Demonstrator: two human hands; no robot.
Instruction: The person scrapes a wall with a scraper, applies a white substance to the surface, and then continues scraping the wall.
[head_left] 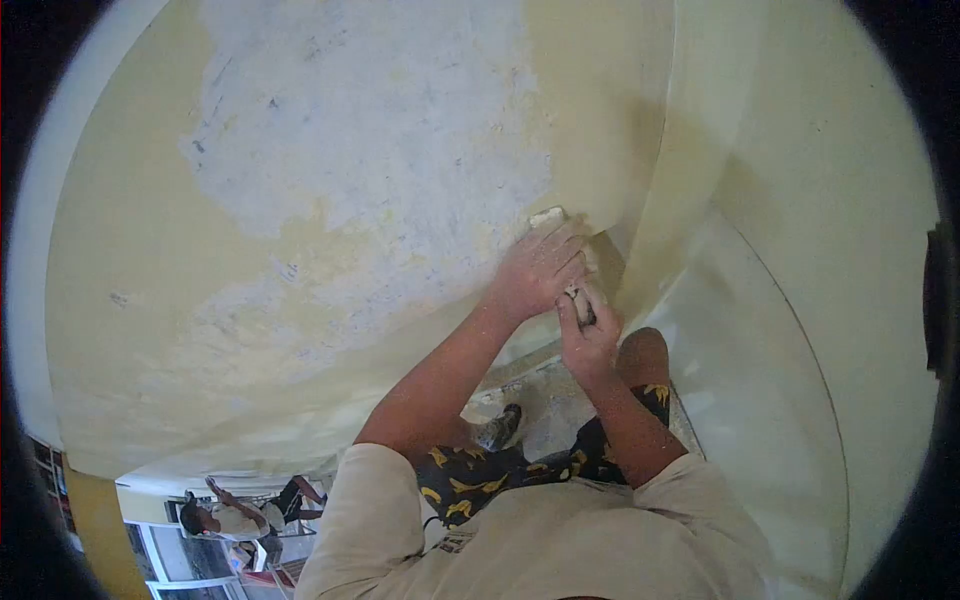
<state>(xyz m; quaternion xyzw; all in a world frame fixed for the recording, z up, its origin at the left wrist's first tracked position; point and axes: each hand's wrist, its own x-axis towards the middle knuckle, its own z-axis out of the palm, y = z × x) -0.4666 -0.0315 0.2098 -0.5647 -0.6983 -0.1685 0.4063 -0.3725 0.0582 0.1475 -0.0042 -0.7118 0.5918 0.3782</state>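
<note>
Both of my hands are together on a dusty, pale tool, against a yellow wall (130,230) with a large scraped whitish patch (370,110). My left hand (540,265) presses over the tool's flat head (547,217), whose end shows past the fingers. Just right of it, my right hand (590,325) is wrapped round the tool's rear part (581,305). Much of the tool is hidden under the fingers, so its kind is unclear. Dust coats both hands.
A wall corner runs down right of my hands to a pale wall (760,360) with a thin curved line. My knee (643,355) and shoe (500,428) show below, above a dusty floor (555,405). Another person (235,520) is far off at lower left, near windows (190,555).
</note>
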